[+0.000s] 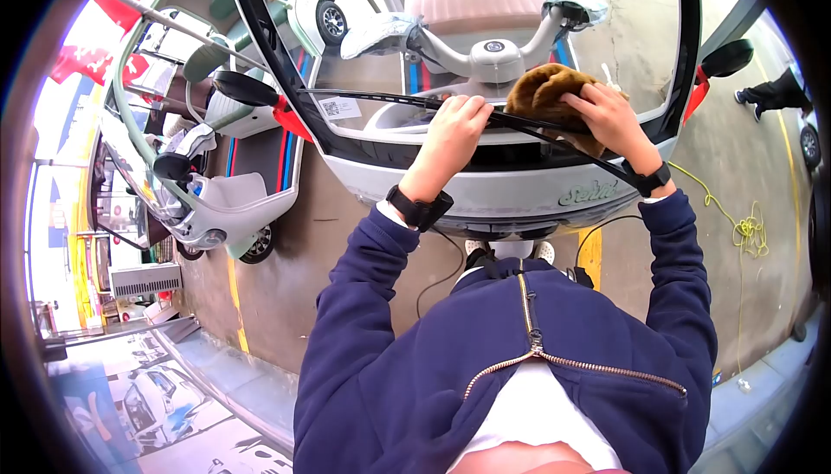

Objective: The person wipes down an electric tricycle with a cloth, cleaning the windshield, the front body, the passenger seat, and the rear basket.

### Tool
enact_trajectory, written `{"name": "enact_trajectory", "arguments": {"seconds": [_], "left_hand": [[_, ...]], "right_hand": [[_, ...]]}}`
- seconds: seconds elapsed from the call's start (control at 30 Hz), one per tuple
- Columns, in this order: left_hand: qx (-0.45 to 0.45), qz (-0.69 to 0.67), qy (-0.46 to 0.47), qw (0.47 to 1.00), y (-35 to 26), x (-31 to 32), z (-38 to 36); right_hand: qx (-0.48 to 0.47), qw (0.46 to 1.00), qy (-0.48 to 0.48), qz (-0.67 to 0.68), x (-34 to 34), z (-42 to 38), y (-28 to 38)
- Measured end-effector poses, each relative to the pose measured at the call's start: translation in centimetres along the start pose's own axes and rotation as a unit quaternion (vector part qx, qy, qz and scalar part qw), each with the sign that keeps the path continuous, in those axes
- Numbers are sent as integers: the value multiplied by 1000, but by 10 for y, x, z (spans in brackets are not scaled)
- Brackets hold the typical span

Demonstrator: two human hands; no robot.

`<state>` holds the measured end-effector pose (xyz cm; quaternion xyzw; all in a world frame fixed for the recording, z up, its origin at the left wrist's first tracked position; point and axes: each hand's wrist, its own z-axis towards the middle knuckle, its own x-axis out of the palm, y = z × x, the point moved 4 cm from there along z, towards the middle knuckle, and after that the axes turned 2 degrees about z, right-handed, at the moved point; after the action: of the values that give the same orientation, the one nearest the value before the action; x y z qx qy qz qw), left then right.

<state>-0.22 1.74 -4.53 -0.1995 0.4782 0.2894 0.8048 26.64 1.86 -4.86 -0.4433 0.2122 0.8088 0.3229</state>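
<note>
A black windshield wiper (372,96) runs across the lower windshield of a small light-grey vehicle. My left hand (457,132) is closed around the wiper near its middle. In my right hand (608,121) is a bunched brown cloth (541,97), pressed against the wiper arm and the base of the glass. The fingers rest on top of the cloth, and its underside is hidden. Through the glass show the plastic-wrapped handlebars (496,60) and a pinkish seat (476,6).
Another small grey-green vehicle (234,201) stands at the left. Black side mirrors (247,89) jut out beside the windshield. A tangled yellow-green cord (749,233) lies on the floor at the right. A person in dark trousers (770,93) is at the far right.
</note>
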Motion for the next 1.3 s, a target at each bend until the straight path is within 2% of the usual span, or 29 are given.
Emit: {"name": "enact_trajectory", "arguments": {"seconds": [0.13, 0.27, 0.37, 0.5, 0.63, 0.7, 0.77, 0.83, 0.9, 0.93, 1.03, 1.1, 1.17, 1.23, 1.3], "left_hand": [[15, 16, -39, 999, 3, 7, 4], [13, 26, -64, 998, 6, 19, -1], [22, 36, -74, 996, 6, 14, 2], [37, 52, -64, 996, 3, 7, 5], [31, 58, -87, 994, -1, 1, 10], [29, 57, -84, 994, 0, 3, 10], [18, 48, -92, 994, 4, 9, 9], [-9, 32, -107, 994, 1, 11, 7], [-48, 52, -112, 991, -2, 11, -1], [-69, 67, -107, 990, -7, 12, -6], [-146, 65, -62, 985, -21, 27, -36], [-207, 37, -52, 976, -33, 44, -60], [-305, -28, 16, 952, -42, 73, -83], [-308, 0, 53, 950, -59, 82, -92], [-305, -4, 49, 951, -71, 79, -94]], "right_hand": [[156, 987, -20, -9, -14, -67, -46], [329, 943, -41, 22, -2, -159, -87], [383, 918, -91, 50, 4, -198, -87], [394, 907, -136, 59, -15, -170, -64], [258, 924, -269, 81, -54, -74, -31], [181, 933, -299, 86, -64, -22, -13], [118, 941, -283, 144, -59, 25, 6], [50, 966, -204, 151, -34, 61, 20], [12, 992, -100, 78, 9, 72, 19], [-9, 992, -124, 20, 15, 72, 21], [3, 992, -121, 23, 11, 53, 9], [53, 992, -110, 37, 7, 27, -4], [109, 987, -102, 56, 4, -2, -20], [166, 978, -104, 78, 7, -37, -37], [244, 960, -95, 102, 13, -75, -61]]}}
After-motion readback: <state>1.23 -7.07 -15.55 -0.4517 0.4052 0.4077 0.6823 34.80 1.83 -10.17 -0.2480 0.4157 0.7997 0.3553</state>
